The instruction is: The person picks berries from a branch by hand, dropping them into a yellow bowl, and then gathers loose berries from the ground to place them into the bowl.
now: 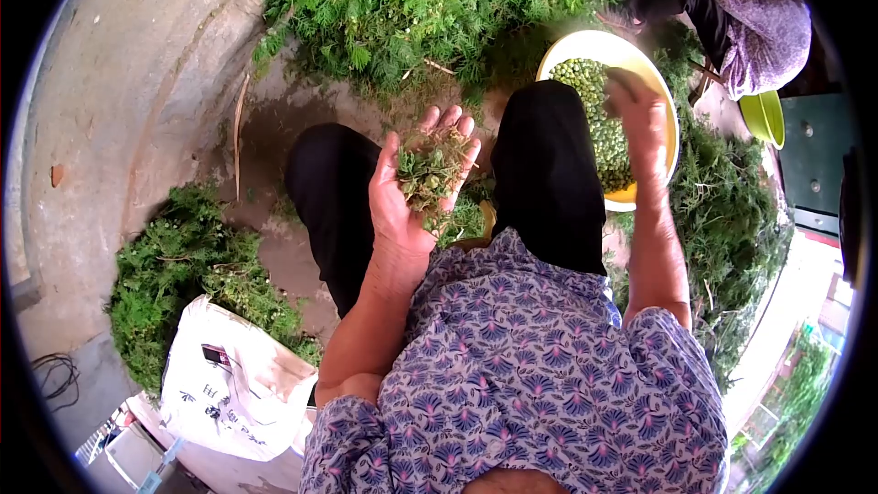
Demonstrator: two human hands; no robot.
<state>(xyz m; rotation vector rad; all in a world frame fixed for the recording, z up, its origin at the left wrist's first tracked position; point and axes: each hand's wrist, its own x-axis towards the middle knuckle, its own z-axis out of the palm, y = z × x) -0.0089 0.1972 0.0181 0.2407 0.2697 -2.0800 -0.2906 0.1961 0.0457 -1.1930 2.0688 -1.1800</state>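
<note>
1. The left hand (pixel 400 210), near the middle of the frame, is turned palm up, its fingers extended and slightly parted, the thumb out to the side.
2. On that palm and along those fingers rests a loose tuft of leafy clippings (pixel 428 172), green mixed with dry brown.
3. The right hand (pixel 646 119), right of centre and towards the top, is over the yellow basin (pixel 624 195); it's so blurred that I can't tell whether its fingers are spread or pinching anything.
4. Small green berries (pixel 599 137) lie in that basin, just beyond the right knee (pixel 549 155).
5. Past the knees, a big heap of green branches (pixel 412 9) fills the top centre; more cut greenery (pixel 727 210) lies along the right.
6. At lower left, a white sack (pixel 261 393) with dark markings sits against a smaller leafy pile (pixel 165 284), a dark phone-like object (pixel 216 355) on top of it.
7. In the upper right corner I see another person (pixel 768 41) in a patterned top, near a yellow-green tub (pixel 762 119).
</note>
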